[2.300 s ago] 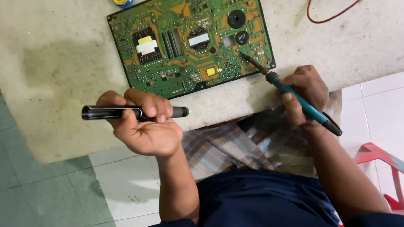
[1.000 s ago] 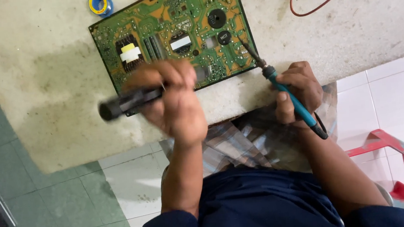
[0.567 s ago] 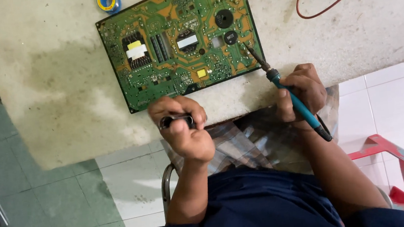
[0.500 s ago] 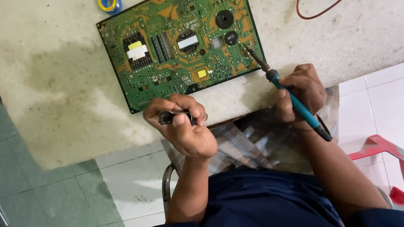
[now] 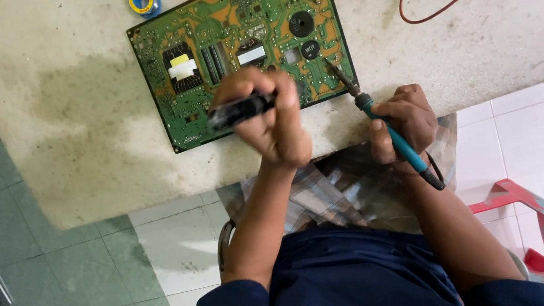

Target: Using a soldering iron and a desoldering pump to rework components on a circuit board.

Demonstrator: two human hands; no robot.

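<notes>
A green circuit board (image 5: 210, 40) lies on a pale stone tabletop (image 5: 66, 125). My left hand (image 5: 276, 123) is raised over the board's near edge, closed around a black pen-shaped tool (image 5: 237, 110) that looks blurred. My right hand (image 5: 404, 122) rests at the table's edge and grips a teal-handled soldering iron (image 5: 385, 130). The iron's tip touches the board near two round black parts (image 5: 304, 35).
A yellow and blue spool (image 5: 142, 0) sits beyond the board. Red and black wires (image 5: 433, 4) run along the far right of the table. A red plastic stool (image 5: 541, 228) stands at my right. Tiled floor lies below the table's edge.
My left hand, which was low at the table's edge with the black tool, has lifted up over the board's near edge. The right hand and iron have stayed put.
</notes>
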